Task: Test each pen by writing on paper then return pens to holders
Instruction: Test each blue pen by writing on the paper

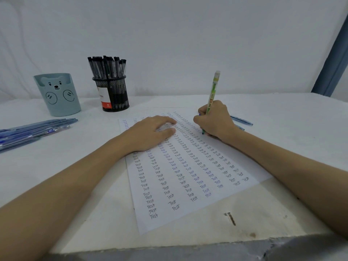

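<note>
A white sheet of paper covered in columns of the word "Test" lies on the table in front of me. My right hand grips a green pen upright, its tip down on the sheet's far right part. My left hand rests flat on the paper's upper left, fingers spread. A black mesh holder full of black-capped pens stands at the back. To its left stands a pale blue bear-faced holder; its inside is hidden.
Several blue pens lie in a bundle on the left of the white table. Two more blue pens lie behind my right hand. A dark screw-like mark sits near the front edge. A blue curtain hangs far right.
</note>
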Action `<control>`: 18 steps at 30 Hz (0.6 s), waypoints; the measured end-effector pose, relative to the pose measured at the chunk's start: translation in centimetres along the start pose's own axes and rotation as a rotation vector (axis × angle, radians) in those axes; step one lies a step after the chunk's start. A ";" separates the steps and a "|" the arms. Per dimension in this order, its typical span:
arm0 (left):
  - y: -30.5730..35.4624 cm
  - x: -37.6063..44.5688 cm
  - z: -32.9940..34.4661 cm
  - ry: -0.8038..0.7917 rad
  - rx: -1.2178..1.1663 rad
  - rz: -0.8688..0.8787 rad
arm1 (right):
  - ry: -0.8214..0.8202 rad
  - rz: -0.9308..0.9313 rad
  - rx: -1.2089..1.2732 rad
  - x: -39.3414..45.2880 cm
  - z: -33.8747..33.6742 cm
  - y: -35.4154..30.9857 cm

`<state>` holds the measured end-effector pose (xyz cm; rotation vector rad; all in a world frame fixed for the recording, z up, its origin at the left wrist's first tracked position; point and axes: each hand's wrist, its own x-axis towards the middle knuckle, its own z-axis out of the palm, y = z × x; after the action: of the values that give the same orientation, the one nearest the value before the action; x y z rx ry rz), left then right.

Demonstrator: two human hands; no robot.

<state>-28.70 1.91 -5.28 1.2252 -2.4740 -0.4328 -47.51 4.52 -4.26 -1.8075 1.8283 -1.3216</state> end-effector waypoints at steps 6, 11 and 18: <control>-0.1 0.1 0.1 0.005 -0.003 0.006 | -0.009 -0.001 -0.027 0.0 0.0 0.0; -0.2 0.1 0.1 0.006 0.000 0.005 | 0.004 0.023 -0.061 0.1 0.0 0.0; -0.3 0.2 0.1 0.010 -0.008 0.010 | -0.007 0.032 -0.058 0.1 -0.1 0.0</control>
<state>-28.70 1.58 -5.48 1.2086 -2.4665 -0.4329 -47.59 4.47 -4.12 -1.8013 1.9029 -1.2622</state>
